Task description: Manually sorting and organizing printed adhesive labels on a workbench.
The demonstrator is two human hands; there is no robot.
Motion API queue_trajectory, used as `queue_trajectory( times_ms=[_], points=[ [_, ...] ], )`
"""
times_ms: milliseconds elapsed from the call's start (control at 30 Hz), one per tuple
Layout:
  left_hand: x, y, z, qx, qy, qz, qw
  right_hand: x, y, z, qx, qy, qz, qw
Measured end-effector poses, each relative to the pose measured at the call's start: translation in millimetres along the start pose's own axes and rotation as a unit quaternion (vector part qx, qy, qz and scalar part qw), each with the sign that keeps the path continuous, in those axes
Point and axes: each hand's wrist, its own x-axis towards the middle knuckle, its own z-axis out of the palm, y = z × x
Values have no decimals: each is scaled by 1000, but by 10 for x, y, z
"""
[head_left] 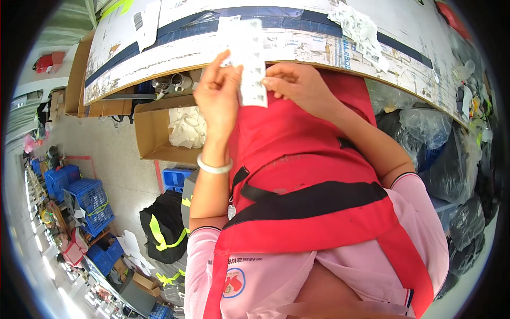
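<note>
place: looks like a workshop or small factory floor tbh
workbench: long, scuffed white top, dark strip running along it
crates: blue plastic, off to the left
bags: clear and black plastic, heaped right
floor: bare grey, red lines

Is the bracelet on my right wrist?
No, the bracelet circles the wrist below your left hand, while the wrist of your right hand is bare.

Grey floor with red lines — worn white worktable, bright lights.
</note>
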Motion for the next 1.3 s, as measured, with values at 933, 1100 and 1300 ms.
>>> queue_trajectory(
  times_ms=[933, 1100, 1300],
  points=[
    [-9, -224, 89, -147, -193, -221, 945, 120, 115, -340, 38, -88, 32, 995],
    [-15, -296, 122, -178, -193, -208, 942, 124, 269, -302, 133, -126, 123, 975],
    [-76, -473, 75, -237, -169, -240, 926, 68, 386, -209, 88, -58, 149, 983]
  ],
)
